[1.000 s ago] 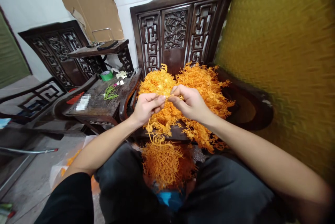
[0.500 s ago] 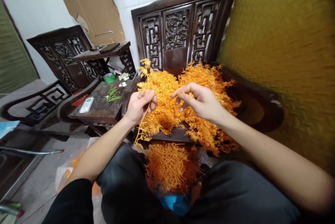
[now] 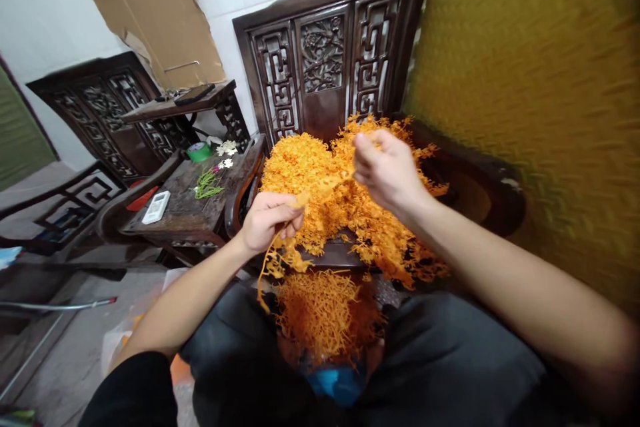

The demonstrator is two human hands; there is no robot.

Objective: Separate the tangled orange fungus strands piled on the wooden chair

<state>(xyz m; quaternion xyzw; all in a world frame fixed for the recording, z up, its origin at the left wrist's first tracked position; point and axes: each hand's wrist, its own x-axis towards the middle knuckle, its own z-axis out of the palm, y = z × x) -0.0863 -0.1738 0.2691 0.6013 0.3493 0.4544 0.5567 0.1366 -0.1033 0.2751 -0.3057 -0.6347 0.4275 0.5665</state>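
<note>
My left hand (image 3: 267, 219) pinches an orange plastic sprig (image 3: 273, 260) whose stem hangs down toward my lap. My right hand (image 3: 387, 170) is raised higher, fingers closed on another piece of the orange sprig that stretches between both hands. Behind them a big heap of orange sprigs (image 3: 345, 187) covers the seat of a dark carved wooden chair (image 3: 325, 67). A second bunch of thin orange stems (image 3: 320, 310) lies between my knees, over a blue object (image 3: 330, 380).
To the left a dark side table (image 3: 187, 204) bears a white remote (image 3: 156, 206), green stems with white flowers (image 3: 210, 177) and a green tape roll (image 3: 199, 151). A yellow-green woven surface (image 3: 525, 94) fills the right. A plastic bag (image 3: 120, 340) lies on the floor.
My hands were together in front of the heap. The right hand has since lifted up and away, the left has dropped slightly with the sprig. The view shifted a little.
</note>
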